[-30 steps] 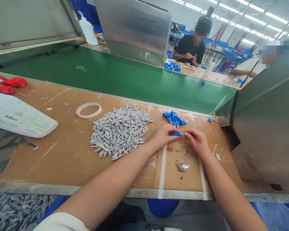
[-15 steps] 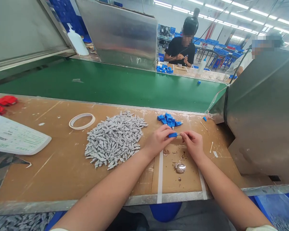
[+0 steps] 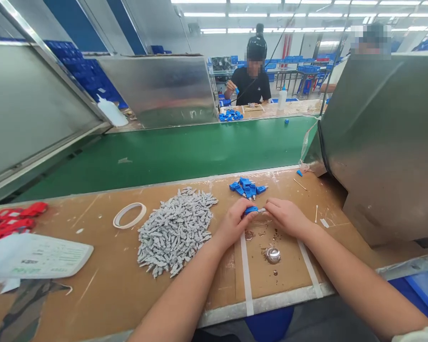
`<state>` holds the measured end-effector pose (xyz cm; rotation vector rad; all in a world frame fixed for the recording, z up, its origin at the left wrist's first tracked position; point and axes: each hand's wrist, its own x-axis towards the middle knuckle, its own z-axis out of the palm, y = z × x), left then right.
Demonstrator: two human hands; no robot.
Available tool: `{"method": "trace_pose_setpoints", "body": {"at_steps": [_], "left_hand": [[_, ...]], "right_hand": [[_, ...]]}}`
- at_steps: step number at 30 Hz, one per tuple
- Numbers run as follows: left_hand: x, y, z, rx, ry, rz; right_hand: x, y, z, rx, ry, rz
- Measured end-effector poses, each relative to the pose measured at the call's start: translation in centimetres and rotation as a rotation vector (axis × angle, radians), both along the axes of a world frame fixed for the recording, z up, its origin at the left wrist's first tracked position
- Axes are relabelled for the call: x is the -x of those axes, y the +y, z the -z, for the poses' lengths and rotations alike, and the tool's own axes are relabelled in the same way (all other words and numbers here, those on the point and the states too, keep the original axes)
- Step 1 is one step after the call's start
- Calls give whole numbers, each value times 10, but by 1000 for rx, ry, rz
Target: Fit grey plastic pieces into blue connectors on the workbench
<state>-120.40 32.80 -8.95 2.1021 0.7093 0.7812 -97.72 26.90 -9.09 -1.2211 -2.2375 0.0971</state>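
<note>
My left hand (image 3: 234, 219) is closed around a blue plastic piece (image 3: 250, 209), its thumb and fingers on either side. A short pale grey tip (image 3: 261, 210) sticks out of the right end of that piece. Pinched at this tip are the fingers of my right hand (image 3: 284, 216); whether it is a separate grey part, I cannot tell. Just beyond my hands lies a small heap of blue plastic pieces (image 3: 248, 188), some with pale tips. A large heap of small grey plastic parts (image 3: 178, 230) spreads left of my left hand.
Nearer me lies a shiny clear blob (image 3: 273, 255) between white tape strips. A tape roll (image 3: 129, 216), red pieces (image 3: 16, 221) and a printed plastic bag (image 3: 53, 256) are leftward. Behind runs a green belt (image 3: 199, 149); a metal panel (image 3: 385, 152) stands right. A co-worker (image 3: 251, 83) sits opposite.
The view has turned and levelled. Both hands stay together at the blue piece, with more of the right fingers now curled over its tip. The co-worker opposite has raised one hand holding something blue.
</note>
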Motion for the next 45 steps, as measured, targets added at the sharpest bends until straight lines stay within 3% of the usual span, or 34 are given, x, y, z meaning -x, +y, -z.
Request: {"method": "trace_pose_setpoints", "body": {"at_steps": [3,6,9,12,21,27,33,36,40,45], "left_hand": [[3,2,1,74,59,9],[3,3,4,250,2,-29],[0,3,7,467,-65,-70],[-3,2,8,565,-62,-118],[-3,2,12,617,-2,-183],[-6,-2,7,592,40,-187],[-9,-3,2,702,-2,-220],[-8,-4,-1,652,-33,-248],[-3,-5,-2,494,14,-202],[5,-1,0,203,171,-190]], "right_hand": [[-1,-3,-2,95,151,5],[-2,-6,-2,146,292,24],[0,-6,0,126,294,29],[5,-5,4,71,245,14],[11,-4,8,-7,148,13],[13,-5,8,-17,105,40],[11,-6,3,-95,-45,16],[14,-7,3,-81,25,-4],[23,-9,4,105,246,23],[34,-9,5,682,792,-63]]}}
